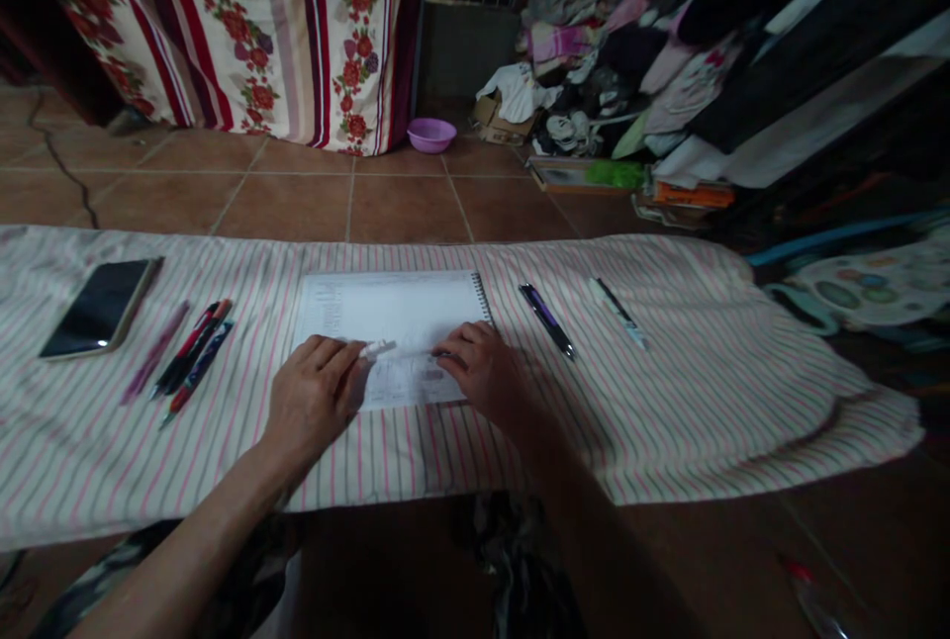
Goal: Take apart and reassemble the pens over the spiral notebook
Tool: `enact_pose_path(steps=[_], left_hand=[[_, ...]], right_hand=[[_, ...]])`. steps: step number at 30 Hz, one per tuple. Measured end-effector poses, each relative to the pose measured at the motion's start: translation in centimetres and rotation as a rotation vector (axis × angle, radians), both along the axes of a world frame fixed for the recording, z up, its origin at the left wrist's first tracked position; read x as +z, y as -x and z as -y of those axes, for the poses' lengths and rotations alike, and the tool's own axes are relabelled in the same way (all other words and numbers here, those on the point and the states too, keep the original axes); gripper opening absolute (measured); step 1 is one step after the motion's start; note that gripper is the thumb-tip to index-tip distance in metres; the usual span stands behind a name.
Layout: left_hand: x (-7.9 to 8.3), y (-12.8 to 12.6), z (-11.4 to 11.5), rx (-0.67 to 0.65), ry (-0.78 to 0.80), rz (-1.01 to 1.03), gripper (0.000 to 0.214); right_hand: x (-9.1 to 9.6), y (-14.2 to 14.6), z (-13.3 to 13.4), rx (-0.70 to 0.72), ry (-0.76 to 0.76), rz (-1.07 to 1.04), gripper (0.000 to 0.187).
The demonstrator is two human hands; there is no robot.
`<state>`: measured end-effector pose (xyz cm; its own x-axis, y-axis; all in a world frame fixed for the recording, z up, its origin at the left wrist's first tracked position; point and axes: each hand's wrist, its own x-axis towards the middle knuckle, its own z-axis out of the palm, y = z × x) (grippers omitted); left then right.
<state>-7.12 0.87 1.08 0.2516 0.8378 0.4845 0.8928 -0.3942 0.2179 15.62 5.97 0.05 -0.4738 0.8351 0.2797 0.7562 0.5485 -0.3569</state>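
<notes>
A spiral-bound notepad (405, 298) lies on the striped cloth in front of me, its coil on the right side and printing or writing on its page. Over its lower left part, my left hand (319, 377) is closed, with a small white stick-like piece (377, 348) poking out of the fingertips; its kind is unclear. My right hand (479, 362) rests over the lower right of the page, fingers pinched together. Something small and dark shows at those fingertips, too blurred to name. A gap separates the two hands.
Right of the pad lie a dark pen (547, 320) and a pale pen (619, 313). Several pens (193, 347) and a phone (100, 308) lie on the striped cloth (705, 372) at left. Beyond are a purple basin (431, 135) and piled clothes (594, 65).
</notes>
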Motion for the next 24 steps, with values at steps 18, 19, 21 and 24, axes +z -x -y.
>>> enact_pose_path(steps=[18, 19, 21, 24], left_hand=[[0.01, 0.27, 0.02, 0.031, 0.024, 0.002, 0.03], [0.03, 0.28, 0.02, 0.033, 0.023, 0.0, 0.03], [0.04, 0.35, 0.0, 0.032, 0.018, -0.007, 0.03], [-0.01, 0.55, -0.04, 0.027, 0.006, -0.015, 0.03]], right_hand=[[-0.14, -0.35, -0.62, -0.104, -0.061, 0.001, 0.014], [-0.12, -0.32, -0.63, -0.097, -0.062, 0.005, 0.014], [-0.16, -0.32, -0.67, -0.089, -0.063, 0.014, 0.012], [-0.29, -0.36, -0.8, -0.091, -0.067, 0.021, 0.01]])
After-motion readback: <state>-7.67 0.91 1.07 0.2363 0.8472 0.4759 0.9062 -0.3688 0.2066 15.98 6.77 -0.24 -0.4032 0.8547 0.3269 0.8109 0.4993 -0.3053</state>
